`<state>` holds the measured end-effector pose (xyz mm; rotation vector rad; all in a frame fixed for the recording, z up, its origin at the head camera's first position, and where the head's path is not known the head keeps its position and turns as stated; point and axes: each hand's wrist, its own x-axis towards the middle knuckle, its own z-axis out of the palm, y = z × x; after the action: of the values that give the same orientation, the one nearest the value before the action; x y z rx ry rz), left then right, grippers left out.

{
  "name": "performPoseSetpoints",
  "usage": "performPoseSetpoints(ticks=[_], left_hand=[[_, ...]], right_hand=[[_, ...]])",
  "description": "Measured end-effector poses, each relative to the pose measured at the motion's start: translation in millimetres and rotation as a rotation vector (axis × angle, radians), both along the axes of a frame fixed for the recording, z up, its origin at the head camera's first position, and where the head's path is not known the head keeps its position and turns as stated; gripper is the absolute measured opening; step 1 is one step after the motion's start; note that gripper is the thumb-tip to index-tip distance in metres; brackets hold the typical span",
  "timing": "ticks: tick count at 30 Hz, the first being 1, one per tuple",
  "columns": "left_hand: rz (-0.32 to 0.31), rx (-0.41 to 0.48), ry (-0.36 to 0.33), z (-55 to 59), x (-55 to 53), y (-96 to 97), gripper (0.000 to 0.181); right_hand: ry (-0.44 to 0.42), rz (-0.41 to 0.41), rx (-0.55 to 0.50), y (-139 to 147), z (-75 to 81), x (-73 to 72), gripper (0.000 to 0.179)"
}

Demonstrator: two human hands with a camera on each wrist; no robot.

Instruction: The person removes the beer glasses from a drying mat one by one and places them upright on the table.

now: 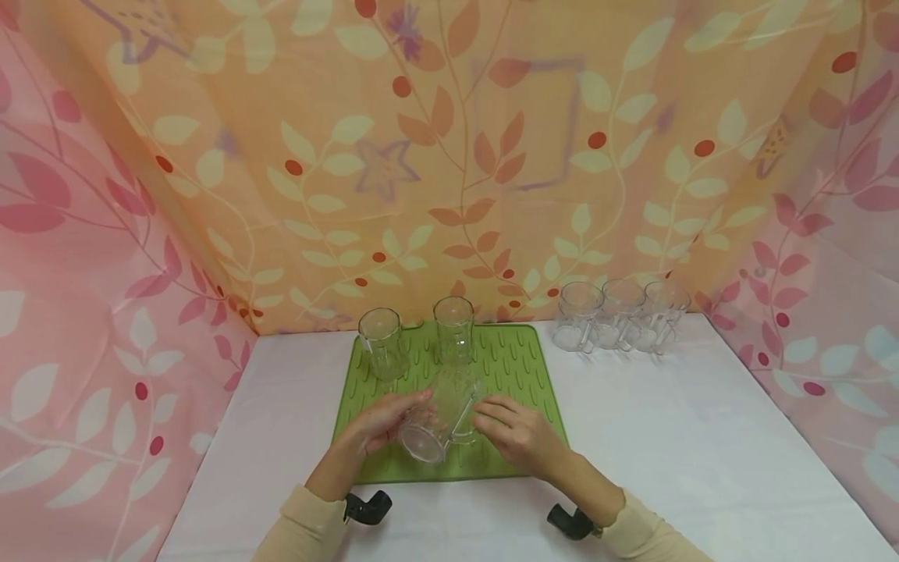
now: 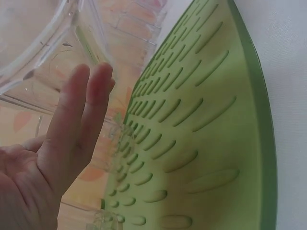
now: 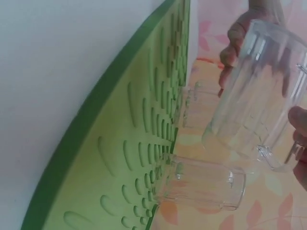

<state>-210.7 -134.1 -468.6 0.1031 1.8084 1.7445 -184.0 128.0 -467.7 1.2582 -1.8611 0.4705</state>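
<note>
A clear glass mug (image 1: 437, 414) is tilted above the green drying mat (image 1: 516, 367), its handle towards the right. My left hand (image 1: 385, 420) holds it around the body from the left. In the left wrist view two fairly straight fingers (image 2: 67, 112) lie against the glass. From the other side my right hand (image 1: 521, 435) pinches the handle, with its fingertips (image 3: 298, 120) at the edge of the right wrist view. Two more glass mugs stand on the mat's far part, the left mug (image 1: 384, 347) and the middle mug (image 1: 454, 332).
At the back right, a row of three glass mugs (image 1: 577, 316) stands on the white tablecloth (image 1: 674, 453). Patterned curtains (image 1: 456, 156) close off the back and both sides. Black curved pieces (image 1: 368, 507) sit by the wrists.
</note>
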Motion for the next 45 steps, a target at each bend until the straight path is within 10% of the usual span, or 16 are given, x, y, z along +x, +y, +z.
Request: performPoseSetpoints(ticks=[5, 12, 24, 45], left_hand=[[0.037, -0.006, 0.025, -2.3, 1.9, -1.4, 0.063], [0.060, -0.006, 0.064, -1.5, 7.2, -0.9, 0.059], [0.170, -0.123, 0.151, 3.5, 15.5, 4.6, 0.054], [0.283, -0.074, 0.235, 7.6, 28.5, 10.1, 0.066]], right_hand=[[-0.074, 0.013, 0.029, 2, 1.2, -0.3, 0.006], [-0.179, 0.034, 0.021, 4, 0.7, 0.1, 0.033], [-0.359, 0.079, -0.112, 6, 1.4, 1.6, 0.028], [-0.534, 0.016, -0.285, 12, 12.9, -2.9, 0.033]])
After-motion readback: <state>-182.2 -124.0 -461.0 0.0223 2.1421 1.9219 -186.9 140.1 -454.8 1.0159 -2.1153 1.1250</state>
